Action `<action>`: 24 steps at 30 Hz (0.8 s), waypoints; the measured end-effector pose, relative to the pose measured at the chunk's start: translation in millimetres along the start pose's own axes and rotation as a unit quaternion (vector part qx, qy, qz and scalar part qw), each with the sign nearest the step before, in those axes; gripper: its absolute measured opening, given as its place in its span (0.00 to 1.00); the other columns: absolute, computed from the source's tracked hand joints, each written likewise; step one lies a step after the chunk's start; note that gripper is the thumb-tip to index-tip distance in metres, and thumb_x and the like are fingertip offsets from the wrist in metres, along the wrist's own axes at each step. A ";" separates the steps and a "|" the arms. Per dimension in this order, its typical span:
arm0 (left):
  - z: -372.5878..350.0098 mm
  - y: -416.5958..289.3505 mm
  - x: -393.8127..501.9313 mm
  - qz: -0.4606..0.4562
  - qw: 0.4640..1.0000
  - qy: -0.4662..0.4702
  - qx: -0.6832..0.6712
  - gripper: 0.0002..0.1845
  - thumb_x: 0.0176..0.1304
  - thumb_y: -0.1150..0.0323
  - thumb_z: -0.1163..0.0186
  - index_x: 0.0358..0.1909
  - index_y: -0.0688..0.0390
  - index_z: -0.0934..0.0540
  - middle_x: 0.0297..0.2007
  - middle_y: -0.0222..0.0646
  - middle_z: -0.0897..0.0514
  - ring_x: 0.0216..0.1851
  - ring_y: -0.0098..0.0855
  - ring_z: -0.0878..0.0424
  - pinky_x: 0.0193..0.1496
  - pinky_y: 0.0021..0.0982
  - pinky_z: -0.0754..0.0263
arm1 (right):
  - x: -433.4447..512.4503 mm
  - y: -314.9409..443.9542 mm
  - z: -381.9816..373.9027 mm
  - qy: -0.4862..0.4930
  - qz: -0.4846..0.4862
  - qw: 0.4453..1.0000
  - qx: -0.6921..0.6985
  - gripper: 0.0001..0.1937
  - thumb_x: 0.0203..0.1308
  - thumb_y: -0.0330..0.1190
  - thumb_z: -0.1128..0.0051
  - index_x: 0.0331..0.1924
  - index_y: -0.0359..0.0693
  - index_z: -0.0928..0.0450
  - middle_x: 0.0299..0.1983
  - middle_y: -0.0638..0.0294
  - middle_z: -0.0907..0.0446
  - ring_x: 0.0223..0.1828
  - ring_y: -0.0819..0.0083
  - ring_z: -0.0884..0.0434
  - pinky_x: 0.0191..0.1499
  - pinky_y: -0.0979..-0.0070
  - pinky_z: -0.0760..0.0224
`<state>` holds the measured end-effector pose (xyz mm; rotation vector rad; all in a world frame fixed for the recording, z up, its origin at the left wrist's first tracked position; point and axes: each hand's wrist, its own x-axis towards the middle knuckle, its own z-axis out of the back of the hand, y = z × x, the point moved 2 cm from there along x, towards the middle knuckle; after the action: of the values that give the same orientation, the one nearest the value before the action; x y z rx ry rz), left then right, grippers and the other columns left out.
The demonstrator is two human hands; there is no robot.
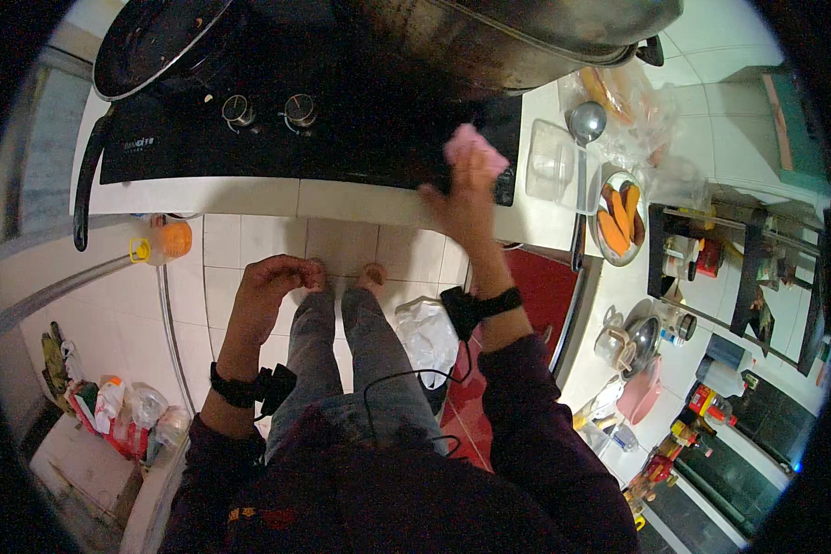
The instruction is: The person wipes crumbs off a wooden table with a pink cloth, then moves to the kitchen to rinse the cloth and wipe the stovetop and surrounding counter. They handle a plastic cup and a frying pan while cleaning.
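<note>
My right hand [467, 201] reaches over the front right of a black glass gas cooktop [360, 149]. A folded pink cloth [472, 142] is under its fingers, against the glass, and the thumb sticks out to the left. Clear of the counter's front edge, my left hand [277, 280] hangs with fingers loosely curled and nothing visible in it. Two control knobs, a left one [238, 111] and a right one [300, 109], stand on the cooktop. A large metal pot [512, 52] is behind the cloth. A dark frying pan [156, 41] sits at the back left.
The pan's black handle [90, 180] juts past the counter edge. Right of the cooktop are a clear plastic container [554, 166], a metal ladle [587, 123] and a plate of orange pieces [620, 218]. A white plastic bag [427, 339] is by my legs.
</note>
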<state>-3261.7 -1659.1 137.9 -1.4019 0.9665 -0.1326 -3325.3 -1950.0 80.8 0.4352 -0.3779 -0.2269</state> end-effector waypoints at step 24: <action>22.9 -4.8 -31.1 -0.026 0.997 -0.059 -0.034 0.08 0.52 0.79 0.50 0.32 0.66 0.22 0.31 0.36 0.19 0.36 0.28 0.23 0.44 0.27 0.29 | 102.6 79.9 -69.8 0.129 0.204 0.970 -0.027 0.20 0.62 0.31 0.64 0.59 0.37 0.41 0.61 0.48 0.44 0.64 0.53 0.46 0.64 0.61 0.53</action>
<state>-3264.6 -1623.9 154.3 -1.4814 0.8427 -0.0554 -3193.7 -1883.8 89.6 0.3187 -0.1980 0.2191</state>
